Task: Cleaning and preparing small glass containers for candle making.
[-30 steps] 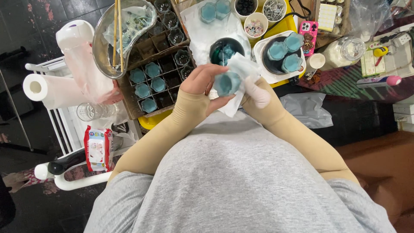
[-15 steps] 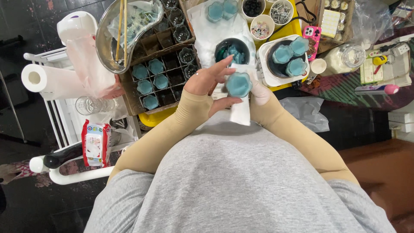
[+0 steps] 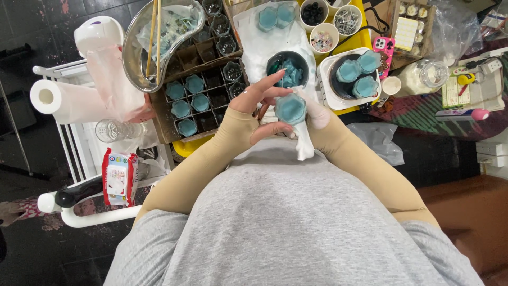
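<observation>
Frame centre: scalloped glass jar (image 3: 290, 108) of matte teal wax, pinched between left hand (image 3: 259, 108) thumb and curled fingers; right hand (image 3: 317, 114) closed around crumpled white tissue (image 3: 304, 143) against it. Beyond, left: cardboard divider tray (image 3: 203, 79) holding matching jars; upper centre: dark bowl (image 3: 288, 66).

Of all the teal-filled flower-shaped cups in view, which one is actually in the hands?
The cup at centre, gripped between the left hand and the cloth-wrapped right hand. The others sit in the cardboard divider box, on the white tray or further back.
</observation>
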